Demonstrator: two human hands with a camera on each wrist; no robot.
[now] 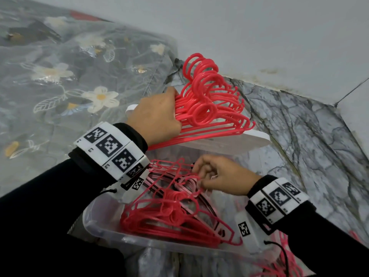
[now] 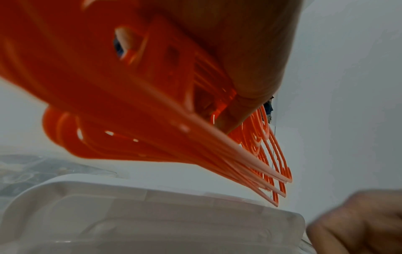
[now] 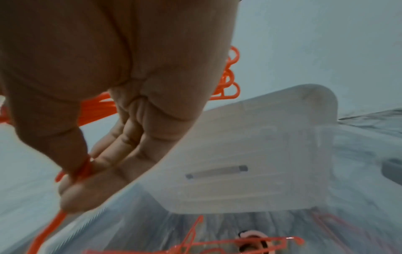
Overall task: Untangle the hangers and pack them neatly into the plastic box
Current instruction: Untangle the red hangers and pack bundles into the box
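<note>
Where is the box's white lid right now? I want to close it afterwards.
In the head view the white lid lies beyond the plastic box, under the hanger bundle gripped by the left hand.

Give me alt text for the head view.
The left hand grips a bundle of red hangers above a white lid, while the right hand pinches a hanger in the clear box of hangers.
</note>
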